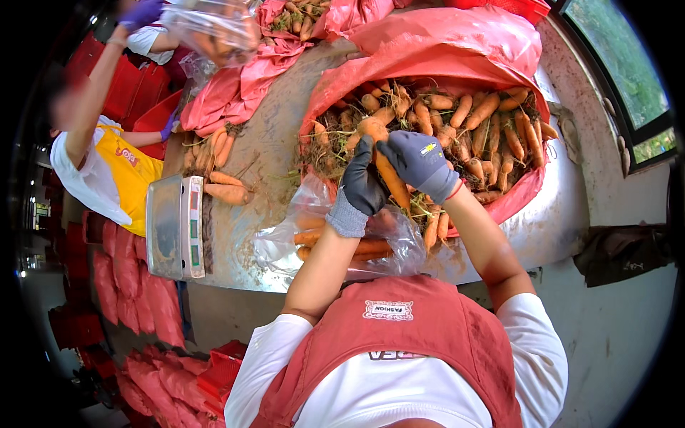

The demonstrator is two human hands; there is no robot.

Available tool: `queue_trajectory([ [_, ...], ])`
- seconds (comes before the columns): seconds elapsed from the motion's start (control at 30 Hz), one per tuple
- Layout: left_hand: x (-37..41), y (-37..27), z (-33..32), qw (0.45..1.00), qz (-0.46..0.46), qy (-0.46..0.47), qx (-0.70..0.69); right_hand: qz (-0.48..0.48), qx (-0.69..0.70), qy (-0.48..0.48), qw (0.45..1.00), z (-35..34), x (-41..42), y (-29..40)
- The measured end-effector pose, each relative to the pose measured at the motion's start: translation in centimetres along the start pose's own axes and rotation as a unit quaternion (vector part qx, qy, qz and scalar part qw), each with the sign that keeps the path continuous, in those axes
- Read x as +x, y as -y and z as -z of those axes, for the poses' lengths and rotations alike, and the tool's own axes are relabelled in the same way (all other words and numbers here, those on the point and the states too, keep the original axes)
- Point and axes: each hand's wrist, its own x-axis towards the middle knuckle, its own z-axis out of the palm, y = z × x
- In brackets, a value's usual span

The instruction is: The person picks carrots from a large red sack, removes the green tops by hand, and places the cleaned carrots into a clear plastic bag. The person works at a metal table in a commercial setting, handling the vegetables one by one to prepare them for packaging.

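My left hand (359, 184), in a black and grey work glove, grips a carrot from its left side. My right hand (420, 163), in a blue-grey glove, closes on it from the right. The orange carrot (393, 181) slants downward between the gloves; fingers hide part of it, and I cannot tell whether the orange end above them belongs to the same carrot. Just beyond lies an open red sack (439, 59) full of carrots (481, 112) with soil and green stems. Below my left wrist, a clear plastic bag (278, 243) holds several carrots (372, 247).
A digital scale (174, 227) sits at the table's left edge, beside loose carrots (225, 192). Another red sack (235, 96) lies farther back on the metal table (241, 267). At left, a co-worker in a yellow apron (134, 171) raises a bagged load (214, 32).
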Motion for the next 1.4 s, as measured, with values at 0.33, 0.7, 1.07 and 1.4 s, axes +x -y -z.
queue_trajectory([
  [0.33, -0.9, -0.3, -0.2, 0.995, 0.049, 0.061, -0.063, -0.106, 0.074, 0.020, 0.991, 0.0, 0.5, 0.1],
  [0.7, -1.0, -2.7, 0.2, 0.992, -0.095, 0.070, 0.046, -0.270, 0.321, 0.140, 0.897, 1.3, -2.0, 0.4],
  [1.07, -0.5, -1.6, 0.7, 0.987, -0.111, 0.046, 0.111, -0.203, 0.125, -0.114, 0.964, -2.7, -3.4, -2.8],
  [1.4, -0.9, -0.5, -0.6, 0.998, -0.027, 0.049, 0.039, -0.038, 0.097, 0.076, 0.992, -0.5, -0.8, 1.6],
])
